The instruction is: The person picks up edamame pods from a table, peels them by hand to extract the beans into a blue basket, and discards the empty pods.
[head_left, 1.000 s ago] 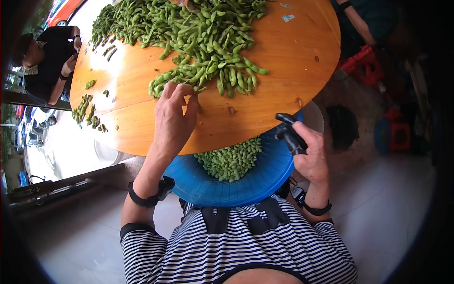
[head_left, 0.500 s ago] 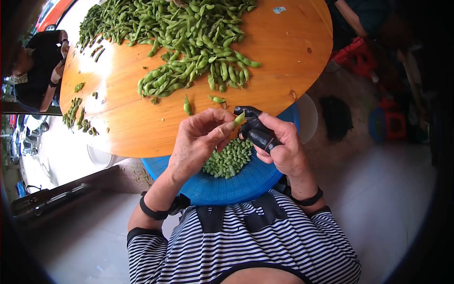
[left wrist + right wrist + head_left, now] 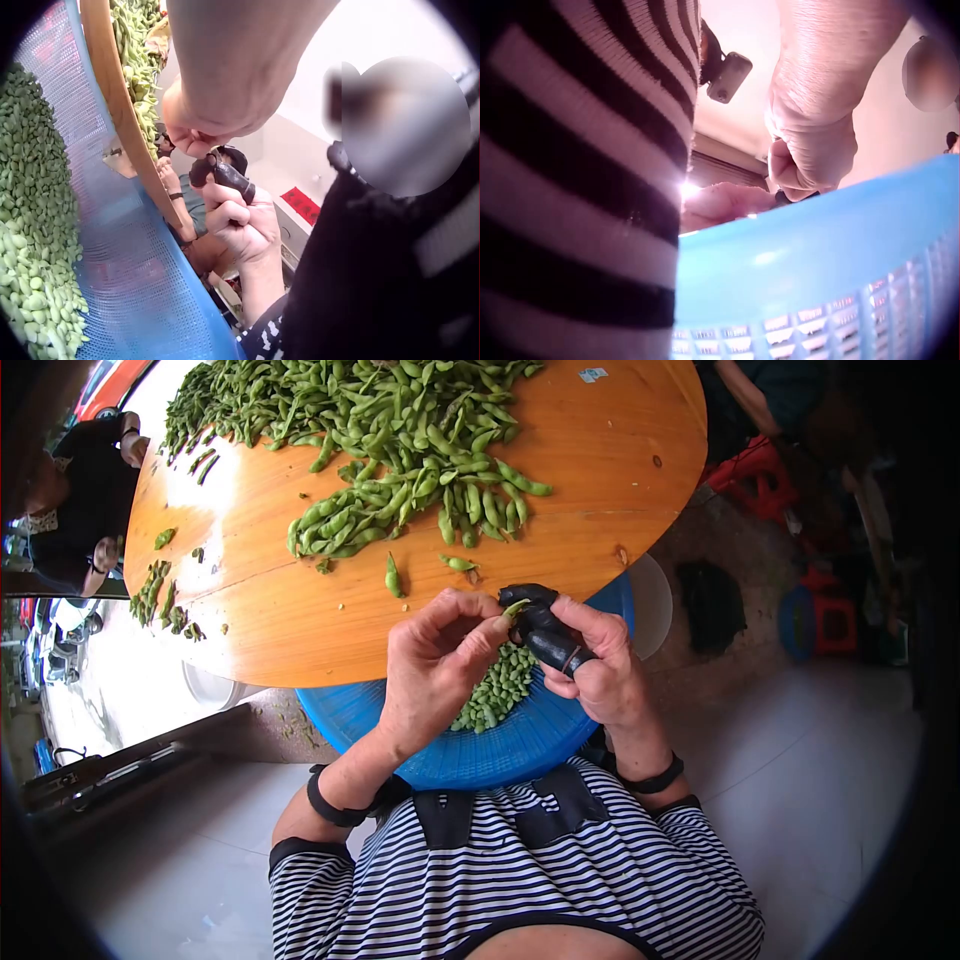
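Over the blue basket (image 3: 525,768), my left hand (image 3: 435,660) pinches a green soybean pod (image 3: 515,608) between thumb and forefinger. My right hand (image 3: 605,675) meets it there, its thumb and forefinger in black finger covers (image 3: 556,648) that close on the pod's other end. In the left wrist view the covered fingers (image 3: 232,181) are right at the left fingertips, which partly hide the pod. Shelled green beans (image 3: 492,700) lie in the basket beneath both hands. Two loose pods, one upright (image 3: 392,575) and one sideways (image 3: 458,563), rest on the table just beyond my left hand.
A large heap of pods (image 3: 400,450) covers the far part of the round wooden table (image 3: 290,630). Dark scraps (image 3: 150,595) lie at its left edge. One person (image 3: 95,490) is at the left, another at the upper right. A red stool (image 3: 755,480) stands right.
My left hand has come back from the heap to my right hand, carrying a pod; two loose pods now lie nearer on the table. Over the last half second the pod moved deeper between the covered fingers.
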